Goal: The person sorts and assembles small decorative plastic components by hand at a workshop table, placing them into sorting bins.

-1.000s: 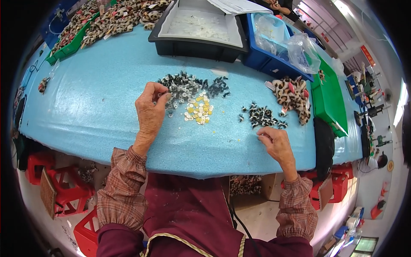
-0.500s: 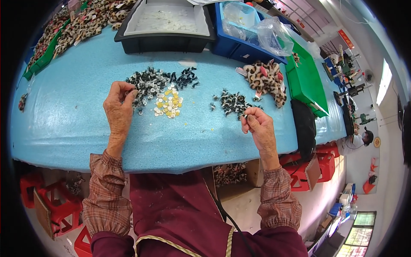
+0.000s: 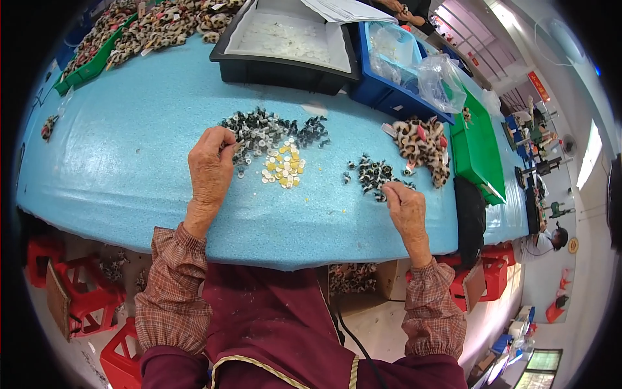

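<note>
My left hand (image 3: 211,170) is at the left edge of a heap of small black and whitish plastic pieces (image 3: 256,133). Its thumb and fingertips are pressed together, and whatever sits between them is too small to make out. Beside that heap lies a scatter of yellow and white discs (image 3: 284,166). Over on the right, my right hand (image 3: 408,211) has its fingertips down at the edge of a smaller pile of black-and-white pieces (image 3: 372,172). Those fingers are drawn together too; their tips are partly hidden, and I cannot see what they hold.
A black tray with a pale liner (image 3: 285,68), a blue crate (image 3: 369,87) and a green bin (image 3: 476,152) line the far side. Leopard-print plush pieces (image 3: 421,146) lie right of the small pile, more (image 3: 162,29) at far left. A co-worker's hand (image 3: 392,5) shows at the top.
My right hand has turned over and lowered its fingertips to the small pile. My left hand keeps its pinch by the larger heap. The whole view has shifted, so the table sits farther right.
</note>
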{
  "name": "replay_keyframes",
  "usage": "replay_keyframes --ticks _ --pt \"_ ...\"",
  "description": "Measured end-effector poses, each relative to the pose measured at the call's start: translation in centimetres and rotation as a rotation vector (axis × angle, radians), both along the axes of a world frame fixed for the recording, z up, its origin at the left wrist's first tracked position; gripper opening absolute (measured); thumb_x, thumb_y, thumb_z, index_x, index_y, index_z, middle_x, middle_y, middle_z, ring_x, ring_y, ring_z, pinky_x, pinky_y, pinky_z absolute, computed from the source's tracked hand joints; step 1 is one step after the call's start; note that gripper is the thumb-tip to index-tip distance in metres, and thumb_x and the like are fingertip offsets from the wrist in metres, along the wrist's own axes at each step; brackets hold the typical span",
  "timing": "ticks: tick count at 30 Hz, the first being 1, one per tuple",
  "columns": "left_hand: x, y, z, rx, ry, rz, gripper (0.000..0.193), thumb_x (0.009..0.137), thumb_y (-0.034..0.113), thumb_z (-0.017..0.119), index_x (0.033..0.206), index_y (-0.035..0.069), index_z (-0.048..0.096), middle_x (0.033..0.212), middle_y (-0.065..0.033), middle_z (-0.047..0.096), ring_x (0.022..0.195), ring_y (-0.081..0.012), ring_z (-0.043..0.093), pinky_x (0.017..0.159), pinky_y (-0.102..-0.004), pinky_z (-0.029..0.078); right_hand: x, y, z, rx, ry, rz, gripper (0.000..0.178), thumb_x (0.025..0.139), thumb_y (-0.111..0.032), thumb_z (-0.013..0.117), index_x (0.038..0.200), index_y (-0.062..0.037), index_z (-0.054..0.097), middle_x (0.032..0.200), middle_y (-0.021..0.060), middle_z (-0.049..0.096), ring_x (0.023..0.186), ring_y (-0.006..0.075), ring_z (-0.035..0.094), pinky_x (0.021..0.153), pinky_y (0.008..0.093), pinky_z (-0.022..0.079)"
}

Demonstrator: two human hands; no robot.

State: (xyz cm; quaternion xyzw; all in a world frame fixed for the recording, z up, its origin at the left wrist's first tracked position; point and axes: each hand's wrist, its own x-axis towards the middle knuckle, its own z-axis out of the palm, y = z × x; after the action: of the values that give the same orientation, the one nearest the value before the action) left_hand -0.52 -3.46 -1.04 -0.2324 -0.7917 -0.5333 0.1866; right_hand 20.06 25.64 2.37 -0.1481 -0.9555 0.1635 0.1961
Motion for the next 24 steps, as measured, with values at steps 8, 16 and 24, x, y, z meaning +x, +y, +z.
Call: replay_keyframes --ticks 8,16,24 --pt "0.1 -0.5 1.2 -0.262 0.332 0.219 0.013 0.069 0.000 0.066 0.076 0.009 0.059 0.077 -0.0026 0.059 0.083 -0.0228 0.054 0.079 -0.0381 0.038 -9.9 -2.3 0.7 -0.042 0.136 0.337 0.013 0.077 0.001 0.061 0.089 -0.0010 0.064 0.088 0.0132 0.065 0.076 0.0257 0.063 0.065 0.0305 0.049" --pt "0.1 -0.6 0.5 -0.083 0.119 -0.083 0.010 0.069 0.001 0.069 0.073 0.008 0.063 0.072 -0.0035 0.059 0.077 -0.0207 0.053 0.068 -0.0340 0.043 -13.7 -3.0 -2.0 0.004 -0.034 0.297 0.015 0.076 -0.001 0.064 0.091 -0.0023 0.065 0.091 0.0137 0.063 0.084 0.0291 0.062 0.077 0.0378 0.049" --pt "1.3 0.1 0.8 -0.332 0.183 -0.478 0.017 0.062 0.004 0.075 0.077 0.007 0.066 0.078 -0.0020 0.061 0.080 -0.0199 0.054 0.072 -0.0332 0.043 -13.2 -4.1 -0.9 -0.087 -0.038 0.215 0.009 0.078 -0.004 0.065 0.087 -0.0014 0.065 0.084 0.0133 0.064 0.076 0.0258 0.063 0.069 0.0346 0.051"
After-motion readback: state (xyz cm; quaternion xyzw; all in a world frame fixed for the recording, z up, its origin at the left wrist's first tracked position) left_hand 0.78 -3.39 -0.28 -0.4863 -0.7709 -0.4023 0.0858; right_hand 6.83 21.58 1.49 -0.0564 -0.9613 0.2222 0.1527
